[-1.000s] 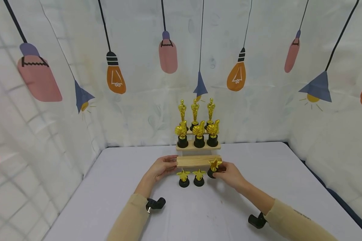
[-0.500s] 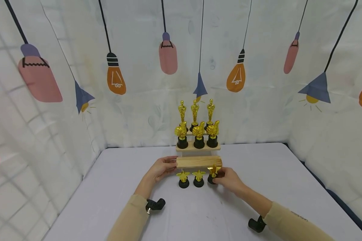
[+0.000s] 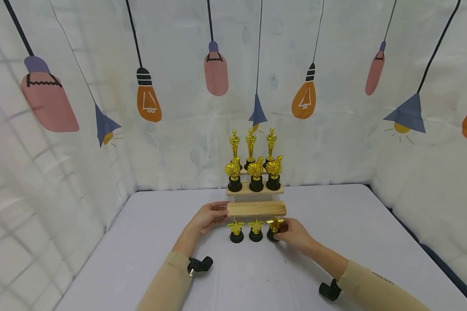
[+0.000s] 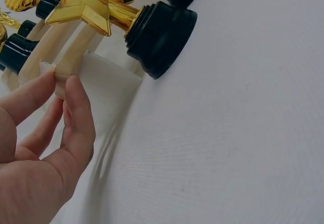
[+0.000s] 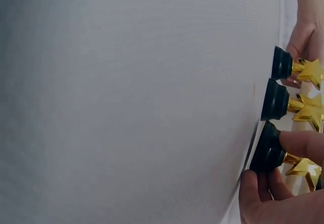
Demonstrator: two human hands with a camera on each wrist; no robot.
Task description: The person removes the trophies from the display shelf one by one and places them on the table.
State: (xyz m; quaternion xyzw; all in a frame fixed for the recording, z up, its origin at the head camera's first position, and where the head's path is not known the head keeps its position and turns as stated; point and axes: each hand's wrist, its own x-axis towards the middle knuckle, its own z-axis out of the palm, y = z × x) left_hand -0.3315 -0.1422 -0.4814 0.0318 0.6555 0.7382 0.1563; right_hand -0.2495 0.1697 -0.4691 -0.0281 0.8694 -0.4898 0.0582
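My right hand [image 3: 297, 235] grips the black base of a gold star trophy [image 5: 267, 148], thumb on one side and fingers on the other. This trophy stands upright, at the right end of a row with two matching ones, a left star trophy [image 3: 236, 236] and a middle star trophy [image 3: 255, 235]. Behind the row is the front wooden step [image 3: 257, 209] of a tiered display stand. At that step's left end, my left hand [image 4: 48, 148] pinches the wood between thumb and fingers.
Three gold thumbs-up trophies [image 3: 255, 170] stand on the middle step [image 3: 241, 191], and three gold statuette trophies [image 3: 251, 144] are on the top step behind them. The white-covered table [image 3: 171, 211] meets a printed cloth backdrop [image 3: 179, 142].
My right hand has lowered the star trophy, moving it toward me from in front of the step's right end into line with the other two. The left hand stays put.
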